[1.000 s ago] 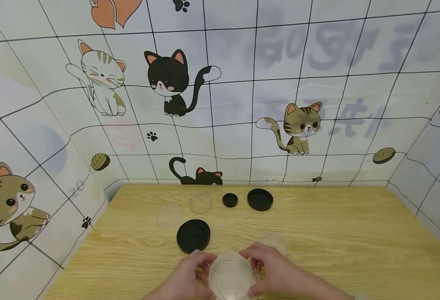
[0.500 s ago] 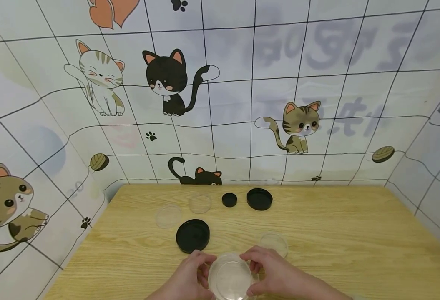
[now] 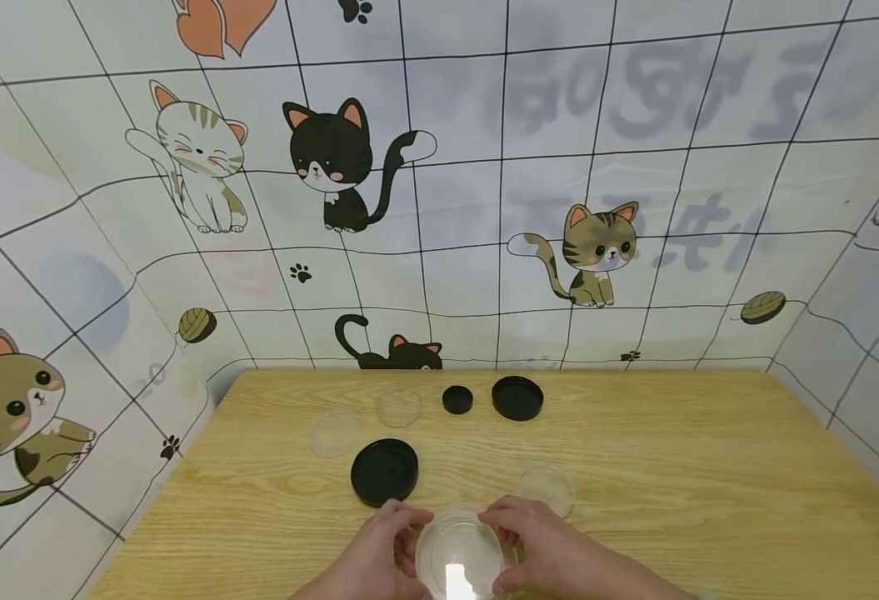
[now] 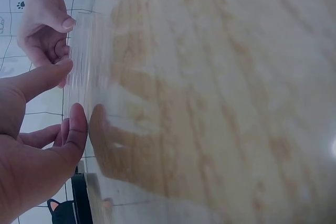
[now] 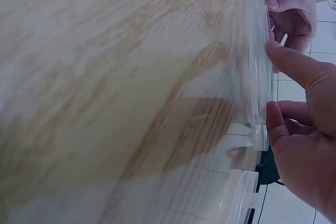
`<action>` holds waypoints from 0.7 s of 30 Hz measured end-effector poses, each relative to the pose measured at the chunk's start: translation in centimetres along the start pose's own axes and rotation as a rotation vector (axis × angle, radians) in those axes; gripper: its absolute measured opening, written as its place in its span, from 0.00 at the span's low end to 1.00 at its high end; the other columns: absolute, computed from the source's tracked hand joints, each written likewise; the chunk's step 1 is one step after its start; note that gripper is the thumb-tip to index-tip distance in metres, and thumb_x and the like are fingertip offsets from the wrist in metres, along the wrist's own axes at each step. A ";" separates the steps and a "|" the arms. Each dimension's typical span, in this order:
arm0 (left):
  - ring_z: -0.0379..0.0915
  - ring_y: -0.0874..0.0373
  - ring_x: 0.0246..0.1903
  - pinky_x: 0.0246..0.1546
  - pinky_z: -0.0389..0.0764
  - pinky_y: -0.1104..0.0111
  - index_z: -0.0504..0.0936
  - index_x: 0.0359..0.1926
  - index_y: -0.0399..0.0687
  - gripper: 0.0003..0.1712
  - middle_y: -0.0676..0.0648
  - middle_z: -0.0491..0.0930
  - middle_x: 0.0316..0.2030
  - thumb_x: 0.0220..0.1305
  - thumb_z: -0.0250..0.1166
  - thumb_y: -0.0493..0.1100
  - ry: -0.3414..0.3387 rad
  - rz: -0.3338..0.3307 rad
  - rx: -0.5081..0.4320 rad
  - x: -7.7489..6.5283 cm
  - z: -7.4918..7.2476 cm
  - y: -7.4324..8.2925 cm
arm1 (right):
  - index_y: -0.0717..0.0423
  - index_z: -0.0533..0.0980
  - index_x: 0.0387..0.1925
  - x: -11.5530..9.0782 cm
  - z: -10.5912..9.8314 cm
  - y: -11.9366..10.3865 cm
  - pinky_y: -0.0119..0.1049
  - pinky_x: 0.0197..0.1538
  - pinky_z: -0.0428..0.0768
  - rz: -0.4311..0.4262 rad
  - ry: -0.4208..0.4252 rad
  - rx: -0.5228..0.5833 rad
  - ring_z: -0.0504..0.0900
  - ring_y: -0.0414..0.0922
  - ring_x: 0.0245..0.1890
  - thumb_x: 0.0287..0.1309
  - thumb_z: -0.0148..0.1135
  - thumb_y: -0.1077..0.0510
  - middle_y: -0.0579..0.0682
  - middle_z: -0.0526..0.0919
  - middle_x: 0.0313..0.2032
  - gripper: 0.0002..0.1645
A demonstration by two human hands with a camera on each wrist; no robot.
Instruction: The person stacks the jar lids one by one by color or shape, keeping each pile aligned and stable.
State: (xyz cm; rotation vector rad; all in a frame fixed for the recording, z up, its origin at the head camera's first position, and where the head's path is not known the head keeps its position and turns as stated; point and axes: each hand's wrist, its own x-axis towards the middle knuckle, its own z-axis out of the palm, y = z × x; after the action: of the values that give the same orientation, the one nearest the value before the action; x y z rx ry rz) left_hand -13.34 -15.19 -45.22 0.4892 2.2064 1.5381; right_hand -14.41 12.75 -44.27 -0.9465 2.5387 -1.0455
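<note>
At the table's near edge, a clear round plastic dish (image 3: 457, 537) sits between both hands, with a bright reflection on its face. My left hand (image 3: 382, 550) grips its left side, thumb and fingertips at the rim. Opposite, my right hand (image 3: 547, 546) holds the right side the same way. Edge-on in the left wrist view, the clear dish (image 4: 84, 51) shows several layered rims close over the table. The right wrist view also shows layered walls on the dish (image 5: 255, 61), with fingertips of both hands against them. Another clear rim peeks out beside the right fingers.
A large black round lid (image 3: 384, 472) lies just beyond the left hand. Farther back are a small black lid (image 3: 457, 400) and a medium black lid (image 3: 517, 398). Clear discs lie at the left (image 3: 336, 433), back (image 3: 399, 407) and beyond the right hand (image 3: 546, 487).
A bright reflection has appeared on the clear dish. Both hands keep their grip at nearly the same place, and the right hand has dipped very slightly.
</note>
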 end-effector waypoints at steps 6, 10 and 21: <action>0.73 0.59 0.32 0.32 0.79 0.75 0.77 0.60 0.33 0.41 0.47 0.68 0.43 0.41 0.81 0.26 -0.009 0.007 -0.010 0.0 -0.1 -0.3 | 0.60 0.79 0.58 0.0 0.0 -0.2 0.30 0.42 0.76 -0.006 -0.007 -0.045 0.70 0.31 0.38 0.43 0.85 0.51 0.37 0.75 0.44 0.40; 0.73 0.59 0.31 0.32 0.79 0.74 0.77 0.60 0.32 0.41 0.47 0.68 0.43 0.42 0.82 0.27 -0.010 0.015 -0.005 0.0 -0.2 -0.3 | 0.60 0.79 0.59 0.1 0.0 -0.3 0.30 0.41 0.77 0.005 -0.003 -0.033 0.71 0.31 0.38 0.44 0.85 0.50 0.40 0.76 0.47 0.41; 0.72 0.60 0.34 0.34 0.80 0.72 0.76 0.63 0.36 0.42 0.43 0.69 0.50 0.44 0.82 0.27 0.053 0.133 0.062 0.2 -1.0 1.4 | 0.63 0.78 0.59 0.1 -1.6 -0.4 0.32 0.43 0.79 -0.067 0.080 -0.019 0.74 0.33 0.39 0.50 0.82 0.52 0.47 0.80 0.48 0.37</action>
State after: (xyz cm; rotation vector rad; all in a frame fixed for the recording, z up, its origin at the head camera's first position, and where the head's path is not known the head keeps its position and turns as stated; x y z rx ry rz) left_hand -14.01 -15.44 -43.60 0.6321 2.3092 1.5697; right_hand -15.00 13.31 -42.87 -1.0210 2.6019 -1.1011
